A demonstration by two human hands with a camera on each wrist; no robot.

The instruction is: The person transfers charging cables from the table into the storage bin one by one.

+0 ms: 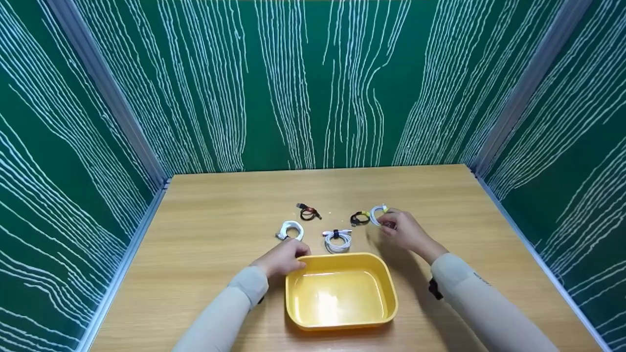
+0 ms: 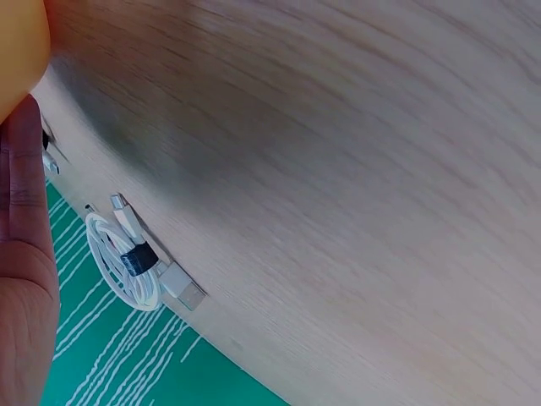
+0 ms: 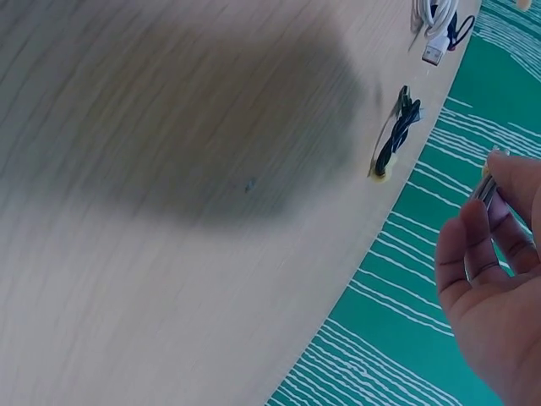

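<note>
The yellow tub [image 1: 342, 283] is pinched by left fingers [image 2: 25, 169], while right fingers [image 3: 480, 254], pinching the coiled white cable [image 1: 372, 215] edgewise, may drop it.

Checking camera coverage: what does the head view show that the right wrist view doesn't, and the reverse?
Head only: the yellow bin and both sleeves. Right wrist only: the right palm. Both: the right hand, the white cable it pinches, the yellow-tied black cable, the table and the green wall.
</note>
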